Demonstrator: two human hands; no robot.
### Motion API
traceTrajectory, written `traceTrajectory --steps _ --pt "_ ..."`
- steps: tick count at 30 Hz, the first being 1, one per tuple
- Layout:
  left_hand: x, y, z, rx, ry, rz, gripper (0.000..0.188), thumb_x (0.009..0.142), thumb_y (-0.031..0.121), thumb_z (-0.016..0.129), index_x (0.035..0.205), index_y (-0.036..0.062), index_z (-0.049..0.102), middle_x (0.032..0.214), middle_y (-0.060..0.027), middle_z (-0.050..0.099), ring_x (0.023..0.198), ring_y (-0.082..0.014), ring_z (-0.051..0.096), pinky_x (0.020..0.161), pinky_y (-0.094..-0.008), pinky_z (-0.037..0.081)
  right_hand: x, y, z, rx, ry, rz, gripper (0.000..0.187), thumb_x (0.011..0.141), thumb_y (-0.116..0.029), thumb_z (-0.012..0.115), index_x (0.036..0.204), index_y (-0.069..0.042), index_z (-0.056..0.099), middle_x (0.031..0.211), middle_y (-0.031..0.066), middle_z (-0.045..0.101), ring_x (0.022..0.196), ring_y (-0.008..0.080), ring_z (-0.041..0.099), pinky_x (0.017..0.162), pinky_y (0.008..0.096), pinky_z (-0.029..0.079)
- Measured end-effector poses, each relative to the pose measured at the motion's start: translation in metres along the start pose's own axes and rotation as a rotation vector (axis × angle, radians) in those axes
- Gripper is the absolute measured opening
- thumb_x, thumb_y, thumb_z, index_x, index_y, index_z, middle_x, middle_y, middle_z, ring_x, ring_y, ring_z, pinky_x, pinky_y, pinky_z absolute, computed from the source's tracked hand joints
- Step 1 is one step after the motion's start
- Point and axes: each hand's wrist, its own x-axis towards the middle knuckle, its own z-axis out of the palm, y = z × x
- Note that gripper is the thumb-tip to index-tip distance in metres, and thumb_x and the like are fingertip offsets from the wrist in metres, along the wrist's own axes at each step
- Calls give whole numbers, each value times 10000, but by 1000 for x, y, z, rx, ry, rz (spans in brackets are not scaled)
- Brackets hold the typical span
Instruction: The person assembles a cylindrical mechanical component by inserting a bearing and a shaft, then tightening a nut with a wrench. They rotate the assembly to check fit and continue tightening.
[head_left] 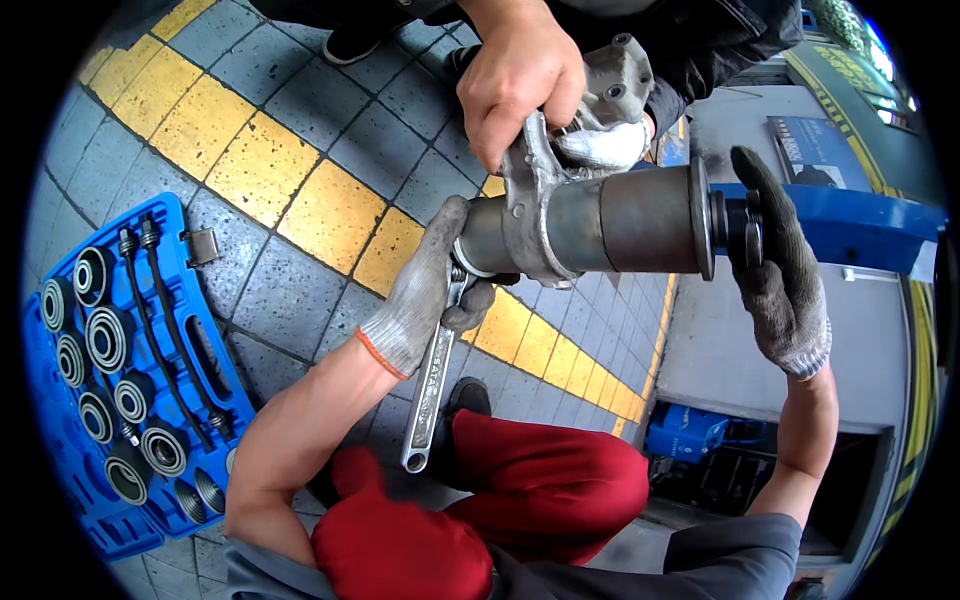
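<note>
In front of me a grey metal press sleeve [655, 222] lies level, pushed against a cast aluminium suspension knuckle [528, 200]. My left hand [425, 280], in a grey-white work glove, is closed at the left end, around the upper part of a silver wrench [430, 400] that hangs downward; the wrench's head is partly hidden. Its thumb side touches the left-hand cup [484, 235]. My right hand [785, 260], gloved too, wraps the black nut [740, 228] at the right end, its fingers long and its thumb side below.
Another person's bare hand [525, 80] grips the knuckle from the far side, beside a white-gloved hand [603, 147]. A blue case [185, 235] of round adapters and threaded rods lies open on the tiled floor at left. A blue beam [870, 225] stands behind my right hand.
</note>
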Motion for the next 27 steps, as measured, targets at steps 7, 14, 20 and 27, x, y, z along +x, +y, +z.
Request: traceTrajectory --steps 7,14,20,27 --pt "-1 0 -1 -126 24 -19 472 1116 524 304 1241 131 534 831 -70 683 446 -76 559 316 -190 294 0 30 -18 -94 -112 -89 802 1000 -531 566 1539 43 417 1523 253 511 1276 354 611 1058 437 478" --pt "0 0 -9 -134 10 -56 439 1101 541 357 1190 146 529 803 -63 675 408 -84 514 309 -202 286 15 36 -29 -246 -162 -178 818 890 -558 660 1427 46 542 1210 235 647 1047 390 641 925 461 497" --pt "-4 3 -9 -158 25 -74 440 1105 537 352 1173 147 542 789 -64 678 392 -74 498 302 -195 288 35 33 -21 -181 -108 -364 747 844 -545 703 1382 -36 601 968 184 587 835 363 573 724 475 457" --pt "-2 1 -15 -162 56 -83 477 1096 564 361 1198 148 572 784 -83 702 381 -70 508 295 -184 291 43 37 -19 -154 -175 -386 701 850 -530 680 1330 -21 630 1035 181 639 862 326 596 745 452 470"
